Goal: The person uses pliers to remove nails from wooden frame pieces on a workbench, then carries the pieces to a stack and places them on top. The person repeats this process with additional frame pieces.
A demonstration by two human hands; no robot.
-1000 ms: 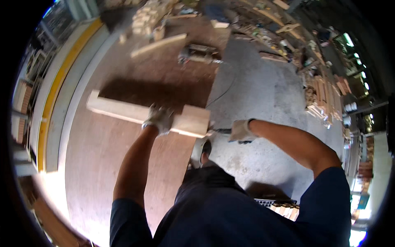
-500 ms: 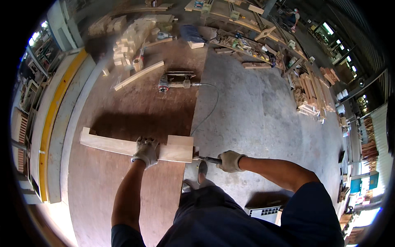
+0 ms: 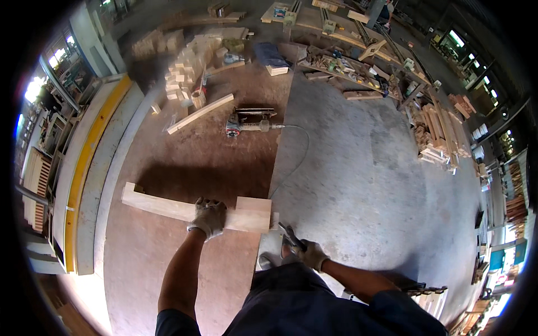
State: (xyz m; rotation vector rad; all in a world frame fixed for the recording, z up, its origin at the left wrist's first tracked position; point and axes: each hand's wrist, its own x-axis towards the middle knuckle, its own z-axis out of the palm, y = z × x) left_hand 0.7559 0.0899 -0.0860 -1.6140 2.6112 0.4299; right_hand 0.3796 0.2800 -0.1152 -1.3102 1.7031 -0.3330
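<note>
A pale wooden piece (image 3: 162, 205) is held down on the brown worktop (image 3: 162, 257) by the gloved left hand (image 3: 208, 217).
The left hand's fingers are curled over the piece's far edge, between its notched left end and its wider right end, which lies near the worktop's right edge. A dark-handled tool (image 3: 290, 235) is gripped in the closed, gloved right hand (image 3: 311, 255), its head just beside that right end; whether they touch cannot be told. Farther back, a nail gun (image 3: 248, 126) with a hose (image 3: 308, 147) and a wooden strip (image 3: 200, 113) are laid.
</note>
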